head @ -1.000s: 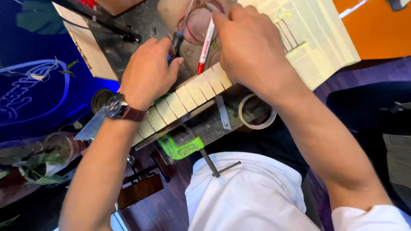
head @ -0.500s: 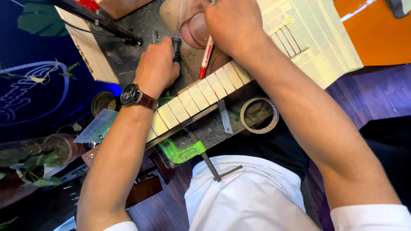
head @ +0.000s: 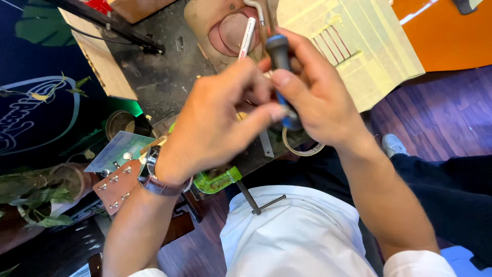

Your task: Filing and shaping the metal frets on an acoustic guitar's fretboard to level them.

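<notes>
Holding a small tool (head: 281,77) with black top and blue handle, both hands raised above the dark workbench (head: 154,77). Right hand (head: 323,97) closed around the tool handle, fingers wrapped on it. Left hand (head: 215,128), with a wristwatch (head: 154,174), pinching the lower blue part of the same tool between thumb and fingers. Below and behind the hands: a white pen with red markings (head: 247,32) lying on a round tan board (head: 215,25), a yellowish sheet with red lines (head: 353,46) to the right, a roll of tape (head: 302,149) just under the right hand, a green clamp (head: 220,180) at the bench edge near the white shirt (head: 297,236).
</notes>
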